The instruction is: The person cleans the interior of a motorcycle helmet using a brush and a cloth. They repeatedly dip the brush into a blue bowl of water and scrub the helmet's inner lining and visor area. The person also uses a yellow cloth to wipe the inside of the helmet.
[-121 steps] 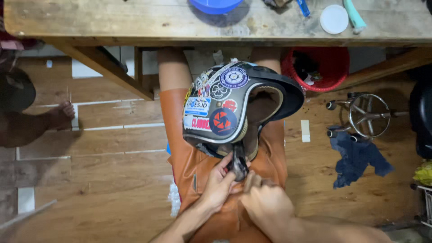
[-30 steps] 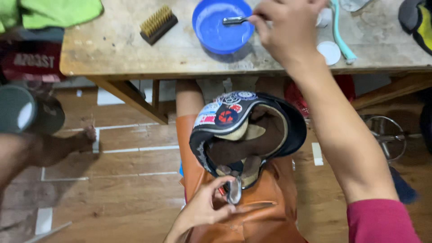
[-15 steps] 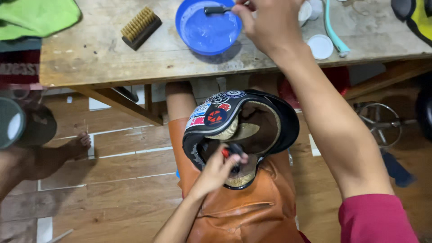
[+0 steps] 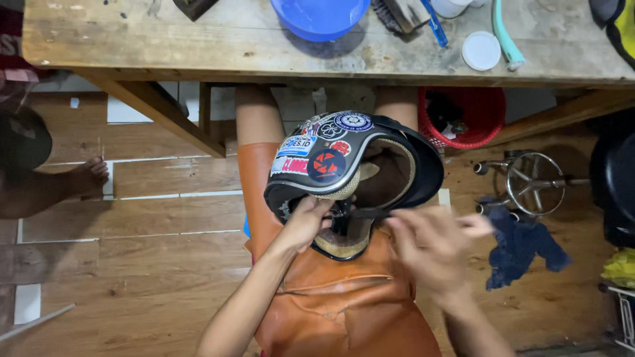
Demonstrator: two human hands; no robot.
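Resting on my lap over the orange apron [image 4: 344, 311], the helmet [image 4: 354, 175] lies just below the near edge of the wooden workbench [image 4: 198, 46], its open side turned up towards me and its long axis running from the stickered crown, nearest the bench, down to the padded rim by my belly. My left hand [image 4: 307, 221] is the closer one: it touches the lower left rim of the helmet, fingers curled narrow around the buckle end of the black chin strap [image 4: 360, 213]. My right hand [image 4: 430, 248] sits just to the right of and below the helmet, blurred with motion, fingers spread fairly wide; I cannot tell whether it pinches the strap's far end or only reaches for it. The strap runs across the helmet's opening, between both hands.

Half a second ago my right arm was stretched out over the bench at the blue bowl [image 4: 321, 16], holding a small tool there; now it is back at the helmet with no tool that I can make out, and the left hand has shifted slightly on the rim.
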